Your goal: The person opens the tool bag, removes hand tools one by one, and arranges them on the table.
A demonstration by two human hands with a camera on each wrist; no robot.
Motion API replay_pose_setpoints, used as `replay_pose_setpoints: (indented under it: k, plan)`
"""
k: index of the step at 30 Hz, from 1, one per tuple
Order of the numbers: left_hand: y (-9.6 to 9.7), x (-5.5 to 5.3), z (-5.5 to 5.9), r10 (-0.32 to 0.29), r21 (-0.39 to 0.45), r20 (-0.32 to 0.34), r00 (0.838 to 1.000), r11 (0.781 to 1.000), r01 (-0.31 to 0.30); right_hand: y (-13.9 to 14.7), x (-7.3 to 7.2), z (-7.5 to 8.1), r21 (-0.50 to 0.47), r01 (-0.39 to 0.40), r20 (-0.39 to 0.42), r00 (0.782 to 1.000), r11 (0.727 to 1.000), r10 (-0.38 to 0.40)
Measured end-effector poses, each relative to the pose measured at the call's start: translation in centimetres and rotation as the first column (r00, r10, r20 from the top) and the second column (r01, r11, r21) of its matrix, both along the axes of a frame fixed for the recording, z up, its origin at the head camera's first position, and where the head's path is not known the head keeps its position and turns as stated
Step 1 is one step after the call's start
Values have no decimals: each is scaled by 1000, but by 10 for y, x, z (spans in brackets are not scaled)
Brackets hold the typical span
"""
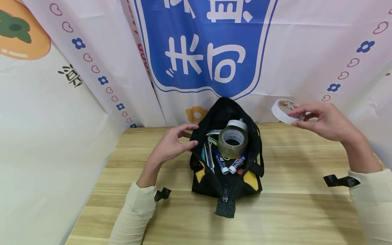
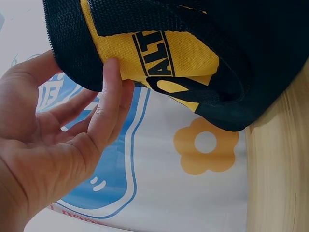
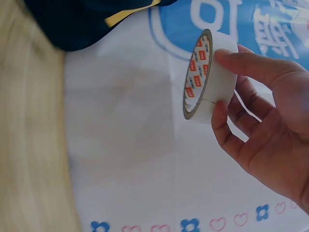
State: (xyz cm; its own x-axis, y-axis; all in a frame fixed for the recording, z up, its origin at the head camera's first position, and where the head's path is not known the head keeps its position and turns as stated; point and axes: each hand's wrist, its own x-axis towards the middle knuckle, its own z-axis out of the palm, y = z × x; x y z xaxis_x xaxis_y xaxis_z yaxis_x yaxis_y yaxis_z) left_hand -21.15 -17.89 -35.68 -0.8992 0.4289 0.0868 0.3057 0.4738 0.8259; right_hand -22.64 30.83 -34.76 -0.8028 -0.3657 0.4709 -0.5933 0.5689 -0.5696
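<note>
A black and yellow tool bag (image 1: 225, 200) stands on the table with its zipped mouth spread wide. My left hand (image 1: 175, 143) pinches its left rim; in the left wrist view the fingers of that hand (image 2: 72, 125) lie on both sides of the black edge. To the right of the bag, my right hand (image 1: 326, 120) holds a roll of white tape (image 1: 283, 114) up in the air, thumb and fingers at its side. Inside the bag lie a wide roll of clear tape (image 1: 232, 151), another white tape roll (image 1: 237, 124), a utility knife (image 1: 209, 154) and two blue-and-white tubes (image 1: 221, 163).
The wooden table (image 1: 291, 217) ends at the back against a printed cloth (image 1: 306, 41) with a blue emblem. White cloth (image 1: 55, 143) hangs on the left side. A strap (image 1: 260, 146) loops off the bag's right side.
</note>
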Motion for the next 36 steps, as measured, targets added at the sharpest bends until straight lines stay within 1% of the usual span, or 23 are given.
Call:
replay_pose_setpoints:
  k: [2, 7, 11, 17, 18, 24, 26, 32, 36]
  plan:
    - [0, 0, 0, 2, 1, 4, 1000, 1000, -2, 3, -2, -7, 13, 34, 22, 999, 999, -34]
    - [0, 1, 2, 8, 1, 11, 1000, 1000, -8, 9, -8, -26, 76, 87, 52, 994, 993, -91]
    - [0, 1, 1, -1, 1, 8, 1000, 1000, 1, 16, -14, -39, 107, 89, 87, 991, 990, -98]
    - [0, 0, 1, -1, -5, -7, 1000, 1000, 1, 23, -24, -59, 153, 94, 161, 980, 984, -119]
    - [0, 0, 0, 0, -6, -8, 1000, 1000, -1, 24, -26, -63, 161, 93, 163, 979, 983, -119]
    - [0, 1, 0, 7, -4, 14, 1000, 1000, -6, 29, -37, -80, 190, 35, 125, 990, 981, -59]
    - [0, 1, 0, 6, -3, 17, 1000, 1000, -6, 29, -40, -85, 197, 28, 130, 990, 980, -54]
    - [-1, 0, 0, 5, -6, 4, 1000, 1000, -5, 27, -45, -92, 228, 0, 189, 981, 974, -45]
    - [-1, -1, -1, 7, -11, 4, 1000, 1000, -7, 26, -48, -97, 232, -15, 192, 981, 973, -31]
